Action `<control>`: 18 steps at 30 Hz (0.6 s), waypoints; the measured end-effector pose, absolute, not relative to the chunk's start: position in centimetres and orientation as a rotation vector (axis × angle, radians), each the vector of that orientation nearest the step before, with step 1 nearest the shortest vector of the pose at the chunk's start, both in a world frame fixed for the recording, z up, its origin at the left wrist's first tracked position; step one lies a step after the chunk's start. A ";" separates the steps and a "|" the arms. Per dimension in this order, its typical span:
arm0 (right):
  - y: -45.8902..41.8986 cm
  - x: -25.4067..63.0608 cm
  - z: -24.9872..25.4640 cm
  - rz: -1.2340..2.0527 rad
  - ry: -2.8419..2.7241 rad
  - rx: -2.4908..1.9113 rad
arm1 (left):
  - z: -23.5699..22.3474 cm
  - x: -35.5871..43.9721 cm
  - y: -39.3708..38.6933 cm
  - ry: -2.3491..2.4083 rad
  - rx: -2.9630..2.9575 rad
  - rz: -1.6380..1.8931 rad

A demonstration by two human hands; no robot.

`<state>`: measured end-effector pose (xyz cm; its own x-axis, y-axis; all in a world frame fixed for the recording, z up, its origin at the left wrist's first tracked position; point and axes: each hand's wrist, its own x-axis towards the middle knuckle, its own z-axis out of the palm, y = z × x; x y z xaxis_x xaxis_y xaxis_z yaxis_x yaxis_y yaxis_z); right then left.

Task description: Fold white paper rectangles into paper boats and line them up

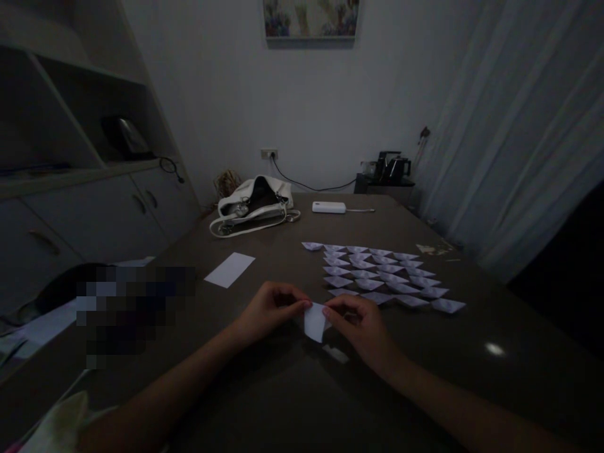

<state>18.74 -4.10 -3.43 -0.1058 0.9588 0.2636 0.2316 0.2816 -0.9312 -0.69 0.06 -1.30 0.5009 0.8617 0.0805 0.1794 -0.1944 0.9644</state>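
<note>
Between my two hands a small piece of white paper point(314, 323) is held up just above the dark table. My left hand point(274, 308) pinches its upper left corner between thumb and fingers. At its upper right edge, my right hand point(361, 324) pinches it in the same way. Whether the paper has folds in it I cannot tell. Just beyond my right hand stand several rows of small folded white paper boats point(375, 275). To the left of my left hand a flat white sheet of paper point(229, 269) lies on the table.
A white handbag point(255, 204) lies at the table's far left, and a white power bank point(329, 207) with a short cable is at the far edge. Paper scraps point(431, 249) lie right of the boats. More papers point(51, 324) and a pixelated patch are at left.
</note>
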 end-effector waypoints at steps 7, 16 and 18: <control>-4.2 18.8 -3.4 0.933 -1.563 -1.137 | -1.4 -0.7 0.1 0.879 1.645 0.782; -4.0 18.8 -3.5 0.883 -1.595 -1.128 | -1.9 -0.6 0.1 0.859 1.636 0.768; -4.0 18.8 -3.5 0.876 -1.596 -1.126 | -1.8 -0.5 0.1 0.857 1.632 0.772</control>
